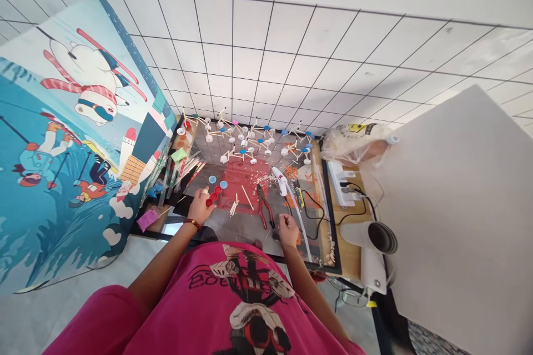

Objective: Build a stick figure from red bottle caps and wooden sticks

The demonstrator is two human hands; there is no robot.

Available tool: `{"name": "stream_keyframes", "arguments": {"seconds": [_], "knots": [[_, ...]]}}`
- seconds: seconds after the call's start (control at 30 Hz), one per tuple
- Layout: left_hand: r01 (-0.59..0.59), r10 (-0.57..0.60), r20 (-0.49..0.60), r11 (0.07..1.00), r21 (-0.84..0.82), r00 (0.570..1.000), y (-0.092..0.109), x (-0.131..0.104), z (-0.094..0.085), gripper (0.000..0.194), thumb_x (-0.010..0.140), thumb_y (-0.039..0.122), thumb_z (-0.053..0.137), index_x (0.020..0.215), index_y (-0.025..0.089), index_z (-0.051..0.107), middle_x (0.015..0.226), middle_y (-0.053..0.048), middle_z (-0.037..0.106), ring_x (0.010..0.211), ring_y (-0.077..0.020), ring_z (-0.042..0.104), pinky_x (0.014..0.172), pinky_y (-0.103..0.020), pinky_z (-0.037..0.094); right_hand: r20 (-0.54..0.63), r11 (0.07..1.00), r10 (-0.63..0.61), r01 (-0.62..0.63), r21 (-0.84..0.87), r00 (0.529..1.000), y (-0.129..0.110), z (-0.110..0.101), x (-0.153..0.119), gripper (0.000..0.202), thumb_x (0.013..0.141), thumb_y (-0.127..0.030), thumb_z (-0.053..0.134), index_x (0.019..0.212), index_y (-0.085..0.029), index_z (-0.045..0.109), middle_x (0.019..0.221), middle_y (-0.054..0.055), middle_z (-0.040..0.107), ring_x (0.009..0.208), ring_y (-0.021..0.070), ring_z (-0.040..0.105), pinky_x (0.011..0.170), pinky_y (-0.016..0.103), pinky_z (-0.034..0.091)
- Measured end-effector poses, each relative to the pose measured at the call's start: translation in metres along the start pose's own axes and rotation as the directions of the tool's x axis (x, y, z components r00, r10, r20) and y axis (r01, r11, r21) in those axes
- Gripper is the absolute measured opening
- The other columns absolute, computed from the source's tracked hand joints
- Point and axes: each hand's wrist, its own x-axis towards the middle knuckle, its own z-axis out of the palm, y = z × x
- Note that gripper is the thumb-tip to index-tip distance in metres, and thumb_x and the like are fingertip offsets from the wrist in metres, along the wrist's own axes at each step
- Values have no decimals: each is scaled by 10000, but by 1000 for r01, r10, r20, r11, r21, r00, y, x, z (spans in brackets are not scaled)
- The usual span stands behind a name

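My left hand (200, 209) is at the left of the work mat, thumb and fingers curved around the near end of a short row of red bottle caps (214, 197). It seems to grip the nearest cap. Beyond that row lie two blue bottle caps (224, 184). My right hand (288, 229) rests near the front edge with its fingers curled closed; whatever they may hold is hidden. Just left of it are red-handled pliers (265, 208). Several short wooden sticks (234, 206) and one longer stick (247, 198) lie between my hands.
A white glue gun (280, 178) lies among wood chips right of the red mat area (237, 175). Small stick-and-cap models (250, 141) line the back. Bundled sticks (191, 169) are at left. A power strip (342, 184), cables and paper cups (370, 236) stand at right.
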Motion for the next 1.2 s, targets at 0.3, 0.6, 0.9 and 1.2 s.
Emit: {"name": "stream_keyframes", "arguments": {"seconds": [0.3, 0.6, 0.9, 1.2], "knots": [[-24, 24, 40, 1000, 0, 999, -1, 6, -2, 569, 789, 269, 723, 1315, 174, 526, 1348, -137, 481, 1184, -270, 578, 1016, -338, 463, 6, 1000, -27, 27, -14, 1000, 3, -1, 1, 548, 789, -665, 507, 840, -157, 704, 555, 13, 599, 554, 183, 536, 580, 282, 424], [-44, 43, 25, 999, 17, 999, -1, 6, 2, 424, 838, 224, 630, 1261, 232, 598, 1397, -100, 497, 1215, -261, 566, 1027, -366, 484, 7, 1000, -23, 23, -4, 1000, 1, -2, 1, 546, 787, -670, 521, 836, -162, 719, 563, 21, 620, 542, 183, 542, 562, 282, 424], [-82, 80, 44, 996, 46, 996, -7, -2, -3, 307, 861, 225, 607, 1166, 205, 638, 1275, -103, 596, 1193, -251, 573, 1054, -334, 448, 10, 1000, -7, 7, -14, 1000, -1, -1, 1, 551, 785, -657, 514, 869, -148, 708, 574, 22, 621, 505, 178, 533, 537, 286, 421], [-78, 73, 61, 993, 86, 996, 5, 2, 1, 519, 873, 205, 594, 1371, 152, 459, 1344, -153, 509, 1200, -265, 557, 992, -332, 451, -3, 997, -54, 54, -57, 999, -2, -1, 0, 533, 809, -636, 497, 846, -156, 726, 619, 45, 660, 627, 203, 591, 600, 285, 436]]}}
